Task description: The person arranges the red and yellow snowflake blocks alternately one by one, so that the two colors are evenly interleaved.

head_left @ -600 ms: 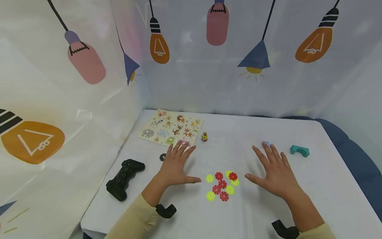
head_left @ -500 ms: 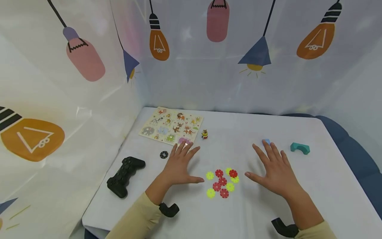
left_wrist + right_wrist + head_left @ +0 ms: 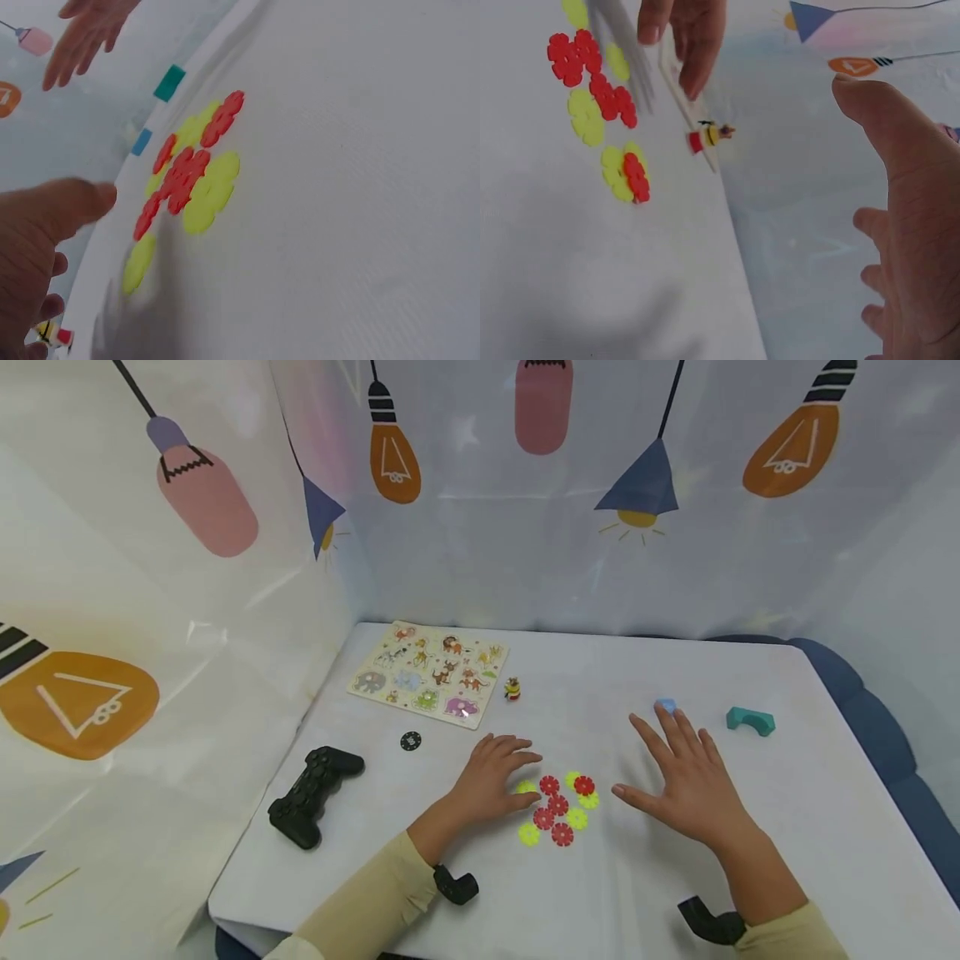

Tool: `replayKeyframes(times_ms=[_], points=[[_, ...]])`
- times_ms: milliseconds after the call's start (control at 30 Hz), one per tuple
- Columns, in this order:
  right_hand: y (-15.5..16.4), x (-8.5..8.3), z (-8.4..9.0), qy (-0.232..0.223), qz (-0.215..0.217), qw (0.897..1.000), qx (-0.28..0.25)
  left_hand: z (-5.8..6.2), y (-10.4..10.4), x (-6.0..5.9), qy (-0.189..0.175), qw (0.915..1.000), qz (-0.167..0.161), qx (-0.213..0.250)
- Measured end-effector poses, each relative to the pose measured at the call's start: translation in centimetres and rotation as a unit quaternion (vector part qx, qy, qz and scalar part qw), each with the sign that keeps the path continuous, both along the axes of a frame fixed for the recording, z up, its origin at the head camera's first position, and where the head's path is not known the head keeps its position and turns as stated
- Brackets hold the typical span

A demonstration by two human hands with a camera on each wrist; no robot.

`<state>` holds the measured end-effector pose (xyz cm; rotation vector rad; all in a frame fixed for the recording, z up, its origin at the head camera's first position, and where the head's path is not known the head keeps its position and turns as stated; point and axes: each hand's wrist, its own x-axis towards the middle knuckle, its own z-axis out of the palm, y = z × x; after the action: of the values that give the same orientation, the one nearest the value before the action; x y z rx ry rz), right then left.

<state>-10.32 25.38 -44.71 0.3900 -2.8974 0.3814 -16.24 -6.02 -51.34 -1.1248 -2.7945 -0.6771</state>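
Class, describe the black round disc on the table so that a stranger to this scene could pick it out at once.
Start at the animal puzzle board in the table's far left corner. Just in front of its near edge, between it and the black game controller, lies the black disc. It is alone, flat and dark, unlike the red and yellow flower pieces.

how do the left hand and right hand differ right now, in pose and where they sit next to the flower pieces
The left hand has its fingers bent down at the left edge of the flower pieces, fingertips at a yellow one; whether they touch it is unclear. The right hand is spread flat with straight fingers, clear of the pile to its right, near a small blue block. Both hold nothing and sit low over the white table.
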Motion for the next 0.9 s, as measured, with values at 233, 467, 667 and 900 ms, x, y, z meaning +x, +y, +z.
replayKeyframes(times_ms=[233,467,667,900], points=[[0.5,-0.1,0.0,0.009,-0.003,1.0,-0.008,-0.9,2.3,-1.2,-0.03,0.9984,-0.002,-0.047],[0.9,0.2,-0.6,0.012,-0.005,1.0,-0.009,-1.3,3.1,-1.6,-0.016,0.9984,0.001,-0.054],[0.7,0.2,-0.8,0.021,-0.005,1.0,-0.012,-1.5,3.5,-2.2,-0.017,0.9994,-0.003,-0.029],[0.5,0.1,-0.9,0.023,-0.002,1.0,-0.011,-1.6,3.7,-2.9,-0.041,0.9989,0.012,-0.021]])
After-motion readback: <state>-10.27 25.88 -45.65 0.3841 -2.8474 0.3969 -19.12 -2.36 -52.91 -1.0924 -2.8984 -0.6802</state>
